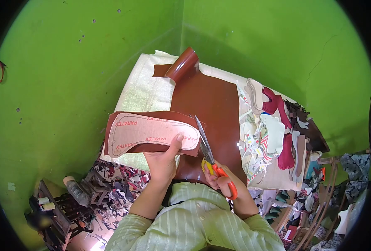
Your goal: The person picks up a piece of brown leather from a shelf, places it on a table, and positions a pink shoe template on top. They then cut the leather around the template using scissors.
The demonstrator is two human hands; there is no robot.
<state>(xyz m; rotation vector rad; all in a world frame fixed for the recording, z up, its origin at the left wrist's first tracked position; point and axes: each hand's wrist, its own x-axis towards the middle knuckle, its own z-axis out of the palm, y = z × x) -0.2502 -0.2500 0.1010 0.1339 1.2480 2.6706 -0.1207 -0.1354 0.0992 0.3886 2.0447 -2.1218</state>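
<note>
The insole (152, 133) — lying left-right — is pinched in the left hand (162, 165); scissors (205, 146), gripped by the right hand (218, 182), are held at its right end.

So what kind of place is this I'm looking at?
Probably a small shoemaking workshop: the left hand holds a PARATEX insole against a brown leather piece, the right hand works orange-handled scissors, and cut shoe parts pile up on the table.

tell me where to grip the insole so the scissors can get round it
Probably the lower long edge near the middle, coming from below, as the left hand does: thumb pressing the flat insole onto the leather so both stay together. That leaves the end by the scissors free.
</note>
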